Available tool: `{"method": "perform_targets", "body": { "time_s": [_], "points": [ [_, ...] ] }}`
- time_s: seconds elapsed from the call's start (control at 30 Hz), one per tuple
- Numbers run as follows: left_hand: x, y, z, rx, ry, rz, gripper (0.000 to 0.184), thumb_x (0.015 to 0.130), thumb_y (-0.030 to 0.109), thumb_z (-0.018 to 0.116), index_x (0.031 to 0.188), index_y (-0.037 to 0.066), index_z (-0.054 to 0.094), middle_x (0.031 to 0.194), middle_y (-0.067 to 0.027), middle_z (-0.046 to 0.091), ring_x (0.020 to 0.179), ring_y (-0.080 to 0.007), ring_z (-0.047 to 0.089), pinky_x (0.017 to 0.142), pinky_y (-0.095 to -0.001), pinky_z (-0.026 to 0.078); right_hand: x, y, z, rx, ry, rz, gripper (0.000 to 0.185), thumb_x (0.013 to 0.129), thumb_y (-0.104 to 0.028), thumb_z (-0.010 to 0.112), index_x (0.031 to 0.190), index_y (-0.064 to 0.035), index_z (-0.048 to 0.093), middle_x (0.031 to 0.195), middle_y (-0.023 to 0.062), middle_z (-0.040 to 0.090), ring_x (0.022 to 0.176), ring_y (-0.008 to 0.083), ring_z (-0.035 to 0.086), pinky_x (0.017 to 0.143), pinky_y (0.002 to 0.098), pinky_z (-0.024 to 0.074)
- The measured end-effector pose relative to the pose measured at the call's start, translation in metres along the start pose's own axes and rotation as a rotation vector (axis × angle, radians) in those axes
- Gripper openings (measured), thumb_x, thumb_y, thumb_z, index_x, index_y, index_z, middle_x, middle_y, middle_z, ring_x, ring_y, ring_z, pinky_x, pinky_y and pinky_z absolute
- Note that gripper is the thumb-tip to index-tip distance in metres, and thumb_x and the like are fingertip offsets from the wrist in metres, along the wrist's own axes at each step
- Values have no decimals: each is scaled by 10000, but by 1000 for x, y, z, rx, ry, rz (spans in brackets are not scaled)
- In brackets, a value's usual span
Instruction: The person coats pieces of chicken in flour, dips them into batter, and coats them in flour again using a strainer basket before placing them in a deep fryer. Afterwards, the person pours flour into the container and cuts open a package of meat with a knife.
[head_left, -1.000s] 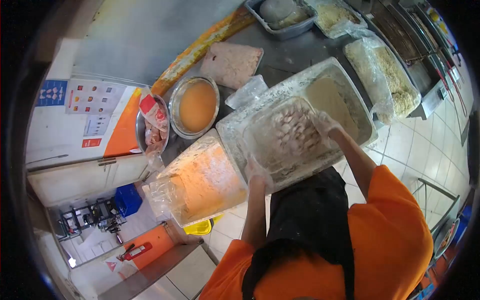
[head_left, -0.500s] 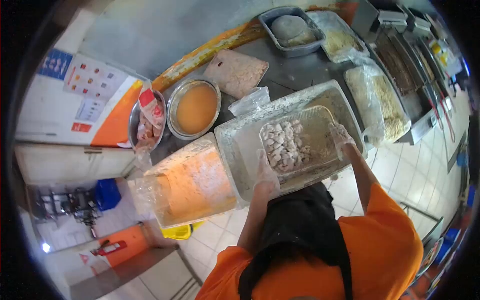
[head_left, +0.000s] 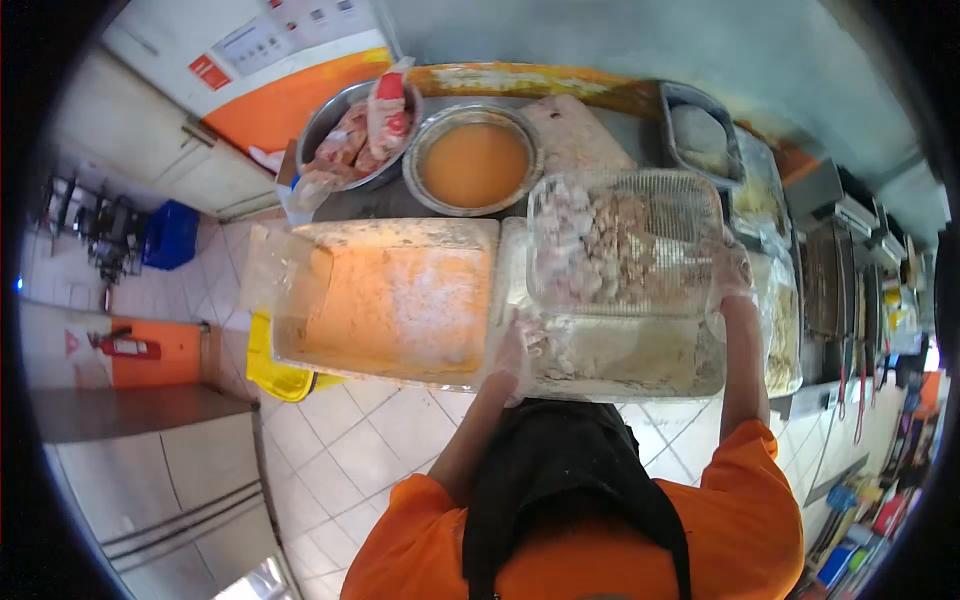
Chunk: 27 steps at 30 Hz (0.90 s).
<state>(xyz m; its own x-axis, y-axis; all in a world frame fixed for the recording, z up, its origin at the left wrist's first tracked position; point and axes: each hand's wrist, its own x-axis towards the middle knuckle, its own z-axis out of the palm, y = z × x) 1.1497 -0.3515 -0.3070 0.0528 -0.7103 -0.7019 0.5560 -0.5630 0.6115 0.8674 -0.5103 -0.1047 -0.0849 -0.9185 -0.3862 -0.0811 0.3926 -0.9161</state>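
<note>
A wire-mesh basket (head_left: 640,312) is raised over the back half of a flour-dusted tub (head_left: 690,380), blurred by motion. Pale floury pieces (head_left: 575,250) are spread in its left and middle parts. My right hand (head_left: 733,272), in a clear plastic glove, grips the basket's right side. My left hand (head_left: 510,355), also gloved, is low at the tub's left wall, apart from the basket. A few floury lumps (head_left: 548,348) show beside its fingers; whether it holds any of them is unclear.
Left of the tub stands another tub (head_left: 485,300) with orange and white powder. Behind are a bowl of orange liquid (head_left: 475,165), a bowl of raw meat (head_left: 345,140) and a floury board (head_left: 575,135). A grey container (head_left: 735,160) stands back right; a yellow bin (head_left: 270,370) is below.
The basket has risen and shifted toward the back of the tub, its pieces now looser and blurred. My left hand has come away from its left edge. The view has turned.
</note>
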Motion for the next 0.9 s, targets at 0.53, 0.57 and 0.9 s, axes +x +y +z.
{"method": "perform_targets", "body": {
  "time_s": [0.53,0.57,0.9],
  "points": [
    [86,-127,-50,1997,-135,1187,507,1006,262,195,1446,10,185,1515,-106,201,1396,-232,171,1135,-401,136,257,-78,275,-1426,210,-1038,429,878,-256,465,1282,-113,467,1185,186,577,1046,317,579,890,406,469],
    [85,-120,-48,2049,-118,1142,506,1004,261,209,1442,8,193,1514,-107,204,1393,-231,177,1133,-402,147,211,-94,292,-1454,172,-970,426,886,-273,456,1276,-104,466,1182,183,579,1041,314,581,890,404,470],
    [101,-139,-22,3189,1476,1475,522,986,284,307,1416,-9,265,1491,-145,242,1356,-273,275,1109,-414,266,199,-112,410,-1390,81,-946,281,889,-214,459,1126,-108,567,1002,195,631,934,348,607,797,451,490]
  ]
}}
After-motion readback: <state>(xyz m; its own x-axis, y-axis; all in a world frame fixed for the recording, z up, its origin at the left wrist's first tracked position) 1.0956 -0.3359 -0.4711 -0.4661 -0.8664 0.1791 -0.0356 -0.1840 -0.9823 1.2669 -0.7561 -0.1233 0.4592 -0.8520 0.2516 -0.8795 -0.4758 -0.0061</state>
